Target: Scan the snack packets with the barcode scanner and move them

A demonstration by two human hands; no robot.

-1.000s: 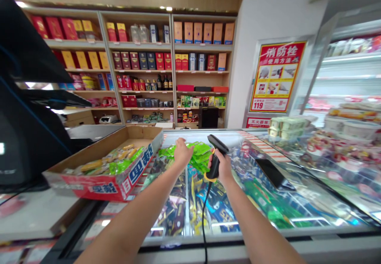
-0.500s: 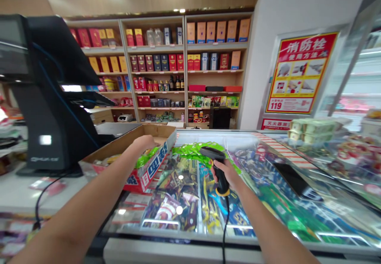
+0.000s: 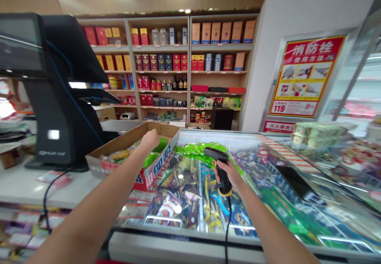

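My right hand (image 3: 224, 173) is wrapped round the grip of a black barcode scanner (image 3: 216, 153) with yellow trim, held above the glass top of a chest freezer. Its cable hangs toward me. My left hand (image 3: 151, 140) is closed over an open cardboard box (image 3: 98, 164), on a shiny green packet (image 3: 161, 145) whose edge shows beside the hand. The fingertips are hidden behind the hand. More green packets (image 3: 199, 150) lie spread on the glass beyond the scanner. Yellowish packets (image 3: 121, 154) lie in the left part of the box.
A black checkout terminal (image 3: 56, 109) stands on the white counter (image 3: 18, 186) at the left. On the freezer glass at the right lies a phone (image 3: 299, 182). Stacked pale cartons (image 3: 315, 133) stand farther right. Shelves of boxed goods (image 3: 160, 62) line the back wall.
The view has shifted slightly, so the scene sits farther right. My left hand has risen a little over the box, with more green packet showing beside it. My right hand keeps hold of the scanner.
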